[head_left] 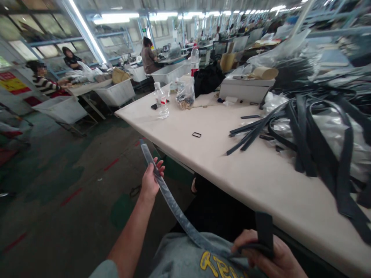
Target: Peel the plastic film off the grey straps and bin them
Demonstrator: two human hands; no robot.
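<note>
My left hand (151,178) is stretched out over the floor, left of the table, and grips a long dark strap (171,200) wrapped in clear plastic. The strap runs from beyond that hand back across my lap to my right hand (268,256), which pinches its near end close to my shirt. A short black piece sticks up from the right hand. On the beige table (220,154) lies a heap of dark straps (313,131) over clear plastic bags, to the right of both hands. A small black buckle (196,134) lies alone on the tabletop.
A water bottle (161,101), a phone, a bag of small parts (185,94), a black bag (207,79) and a white box (245,88) stand at the table's far end. Other people sit at benches with white bins (116,92) across the green floor.
</note>
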